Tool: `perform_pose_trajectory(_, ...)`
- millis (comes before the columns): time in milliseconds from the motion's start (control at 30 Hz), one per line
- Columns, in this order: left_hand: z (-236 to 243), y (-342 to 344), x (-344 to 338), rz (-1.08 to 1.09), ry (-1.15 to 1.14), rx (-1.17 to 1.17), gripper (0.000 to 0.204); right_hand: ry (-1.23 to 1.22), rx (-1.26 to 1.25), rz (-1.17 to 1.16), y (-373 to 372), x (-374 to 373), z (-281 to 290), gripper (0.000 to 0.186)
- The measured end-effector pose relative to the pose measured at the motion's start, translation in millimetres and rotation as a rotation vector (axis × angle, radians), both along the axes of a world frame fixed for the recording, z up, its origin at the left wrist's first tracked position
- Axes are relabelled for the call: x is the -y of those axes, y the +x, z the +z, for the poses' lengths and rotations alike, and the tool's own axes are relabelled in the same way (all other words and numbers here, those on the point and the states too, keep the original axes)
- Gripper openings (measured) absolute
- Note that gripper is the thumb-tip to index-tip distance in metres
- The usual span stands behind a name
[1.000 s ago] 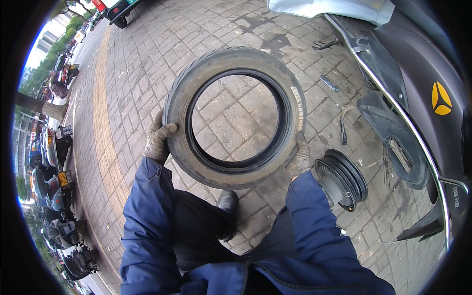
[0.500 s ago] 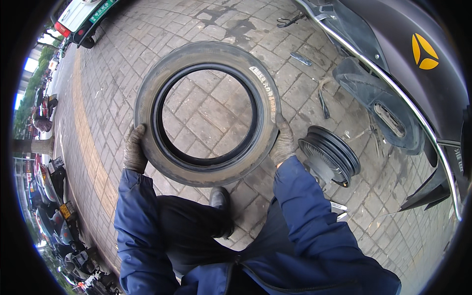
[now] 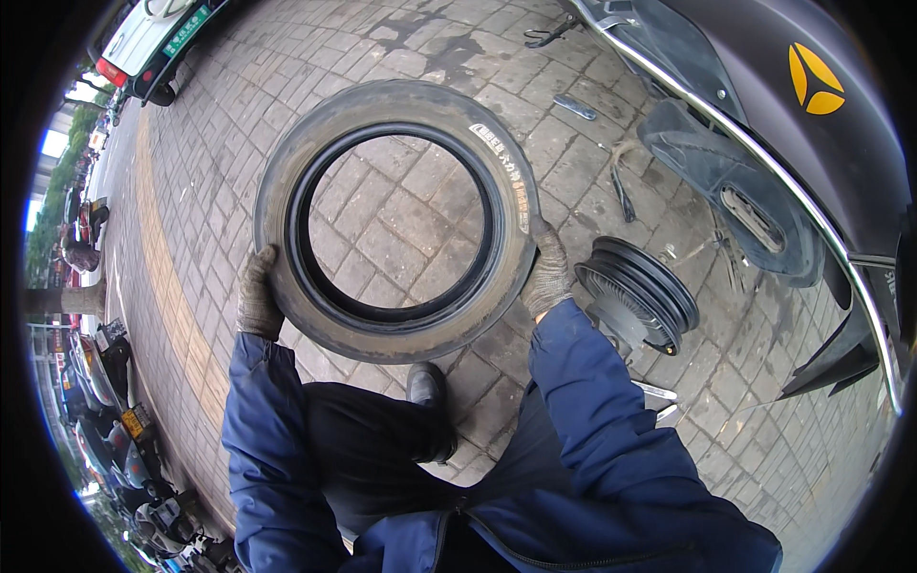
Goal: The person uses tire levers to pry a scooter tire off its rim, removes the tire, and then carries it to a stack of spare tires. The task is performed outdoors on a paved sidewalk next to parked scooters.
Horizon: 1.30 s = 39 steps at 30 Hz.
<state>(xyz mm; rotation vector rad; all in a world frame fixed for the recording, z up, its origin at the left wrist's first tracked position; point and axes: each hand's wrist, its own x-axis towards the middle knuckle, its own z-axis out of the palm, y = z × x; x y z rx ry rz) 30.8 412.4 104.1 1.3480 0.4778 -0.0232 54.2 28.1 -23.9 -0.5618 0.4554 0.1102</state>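
1. I hold a worn black scooter tyre (image 3: 396,220) up in front of me, above the brick pavement (image 3: 239,76), its open centre facing me so the paving shows through the ring.
2. My left hand (image 3: 258,296), in a dirty grey work glove, is clamped on the tyre's lower left edge, fingers curled over the tread.
3. My right hand (image 3: 546,277), gloved the same, pinches the lower right edge of the tyre, just under the white lettering on the sidewall.
4. Both of my sleeves are dark blue and come up from the lower edge of the view to the tyre's two sides.
5. My black shoe (image 3: 427,387) stands on the pavement just below the tyre's bottom edge.
6. A bare black wheel rim (image 3: 638,294) lies on the bricks just beside my right hand, apart from the tyre.
7. A dark scooter body (image 3: 764,105) with a chrome rail fills the upper right.
8. A few hand tools (image 3: 575,105) lie on the pavement near the scooter.
9. A parked car (image 3: 158,38) shows at the upper left, and parked scooters line the far left edge.
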Motion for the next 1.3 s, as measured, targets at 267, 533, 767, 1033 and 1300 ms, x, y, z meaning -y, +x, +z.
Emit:
perform_pose_trajectory(267, -3, 2, 0, 0.028, 0.001, -0.014, 0.05, 0.024, 0.033, -0.007, -1, 1, 7, 0.043)
perform_pose_trajectory(533, 0, 3, 6, 0.063, 0.024, 0.017, 0.052, 0.047, 0.016, -0.033, 0, 0, 2, 0.042)
perform_pose_trajectory(767, -2, 5, 2, 0.013, 0.009, 0.02, 0.057, 0.013, 0.009, -0.032, 2, 0, -3, 0.04)
perform_pose_trajectory(1033, -2, 8, 9, 0.061, -0.044, 0.05, 0.057, 0.028, 0.016, -0.038, 1, 2, -1, 0.043)
perform_pose_trajectory(1300, -10, 12, 0, 0.039, -0.081, 0.04, 0.059, 0.019, 0.022, -0.041, 4, 2, -5, 0.05)
